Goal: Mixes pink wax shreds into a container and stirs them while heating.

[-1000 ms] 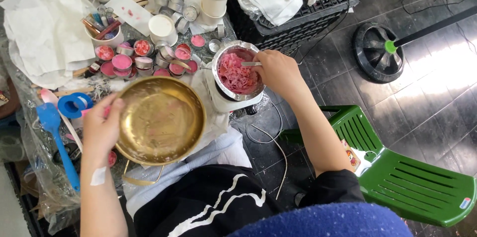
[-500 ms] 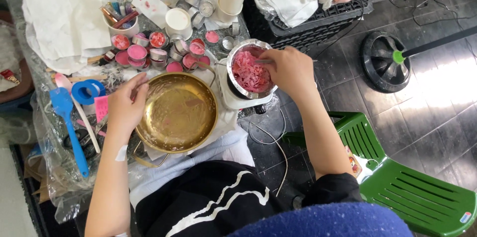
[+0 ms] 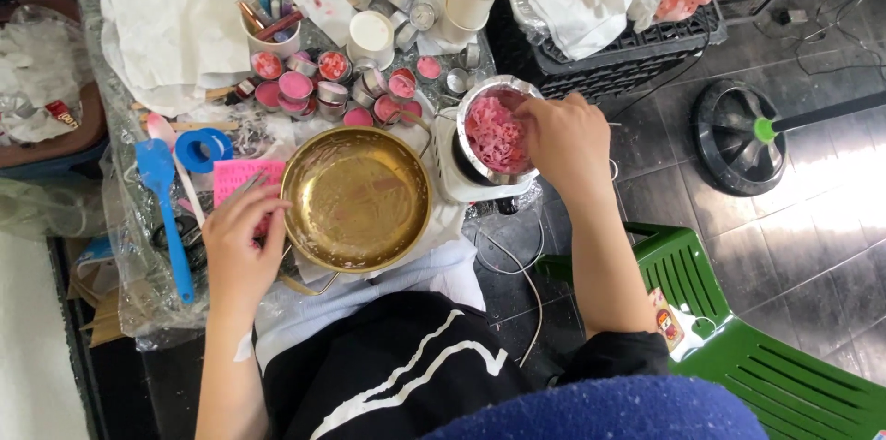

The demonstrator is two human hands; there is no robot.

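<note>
Brass-coloured, the shallow pan (image 3: 356,198) sits empty at the table's near edge, left hand (image 3: 242,242) resting fingers spread on its rim. Right hand (image 3: 565,137) pinches into a steel bowl (image 3: 494,131) of pink flakes. Cluttered plastic-covered table (image 3: 129,306), dark tiled floor (image 3: 784,228).

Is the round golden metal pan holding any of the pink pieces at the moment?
No, the round golden metal pan looks bare inside; the pink pieces fill the silver bowl.

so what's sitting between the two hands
In the head view, the brass pan lies between the left hand and the right hand, which reaches into the steel bowl of pink pieces.
</note>
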